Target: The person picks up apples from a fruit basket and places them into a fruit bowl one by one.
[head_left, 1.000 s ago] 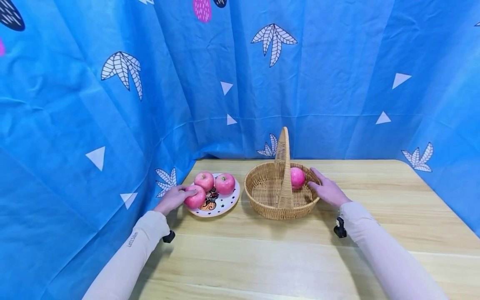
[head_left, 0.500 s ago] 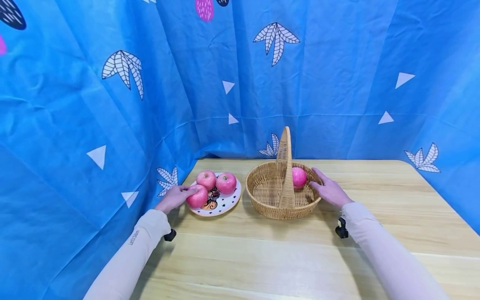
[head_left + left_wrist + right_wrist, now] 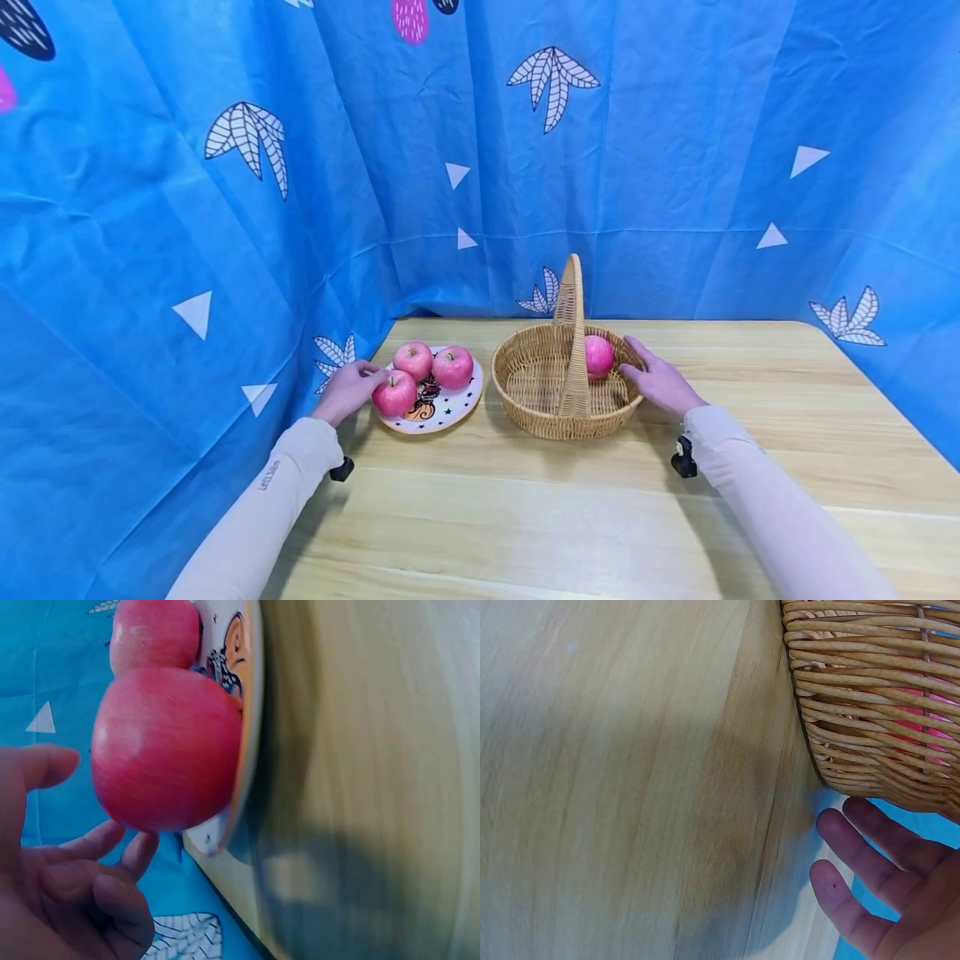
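A pink-red apple point(image 3: 394, 393) sits at the near left of a white patterned plate point(image 3: 459, 408). Two more apples lie behind it, one at the back point(image 3: 413, 359) and one to the right point(image 3: 453, 367). My left hand point(image 3: 349, 390) is at the near apple's left side; in the left wrist view a gap shows between thumb and apple, while some fingertips are close under it. A woven basket point(image 3: 525, 417) with a tall handle holds another apple point(image 3: 598, 357). At its right rim is my right hand point(image 3: 662, 385), fingers point(image 3: 870, 862) extended beside the wicker, thumb by the rim.
A light wooden table point(image 3: 525, 517) bears the plate and basket, with a small gap between them. Behind and to the left hangs a blue patterned curtain point(image 3: 660, 150). The basket's handle point(image 3: 572, 333) arches high over its middle.
My left hand's thumb and fingers have come off the near apple and drawn slightly left; the apple stays on the plate. The right hand keeps its place at the basket.
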`<state>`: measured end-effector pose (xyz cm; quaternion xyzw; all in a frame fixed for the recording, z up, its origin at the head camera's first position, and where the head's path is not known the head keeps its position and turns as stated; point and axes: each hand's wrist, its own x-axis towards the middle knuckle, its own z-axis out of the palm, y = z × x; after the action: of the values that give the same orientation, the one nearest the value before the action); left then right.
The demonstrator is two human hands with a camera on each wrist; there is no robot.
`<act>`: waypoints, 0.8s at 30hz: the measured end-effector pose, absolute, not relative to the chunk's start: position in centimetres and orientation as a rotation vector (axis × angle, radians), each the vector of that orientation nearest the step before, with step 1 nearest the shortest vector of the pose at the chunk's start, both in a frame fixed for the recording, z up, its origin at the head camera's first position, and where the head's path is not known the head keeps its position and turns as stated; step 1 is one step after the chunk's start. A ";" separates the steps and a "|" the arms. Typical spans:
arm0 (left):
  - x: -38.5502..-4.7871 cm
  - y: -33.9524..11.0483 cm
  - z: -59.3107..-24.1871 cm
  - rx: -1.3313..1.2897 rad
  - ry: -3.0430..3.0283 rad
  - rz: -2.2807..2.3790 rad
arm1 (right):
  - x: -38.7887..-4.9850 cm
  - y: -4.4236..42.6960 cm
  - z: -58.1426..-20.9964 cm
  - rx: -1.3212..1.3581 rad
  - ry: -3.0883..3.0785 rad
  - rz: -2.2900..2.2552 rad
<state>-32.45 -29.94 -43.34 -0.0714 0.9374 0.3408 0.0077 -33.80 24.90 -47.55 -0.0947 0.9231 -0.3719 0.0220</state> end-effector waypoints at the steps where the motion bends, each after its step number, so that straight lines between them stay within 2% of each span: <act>1: -32.5 -29.8 -43.2 -0.231 2.944 1.056 | -33.8 24.9 -47.5 -0.296 2.858 -1.154; 24: -32.7 -23.7 -39.2 -0.092 3.044 1.056 | -33.9 25.0 -47.7 -0.302 2.882 -1.138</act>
<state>-32.67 -23.69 -39.16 -0.0286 0.9436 0.3273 -0.0407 -33.89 25.00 -47.69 -0.0971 0.9256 -0.3655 0.0142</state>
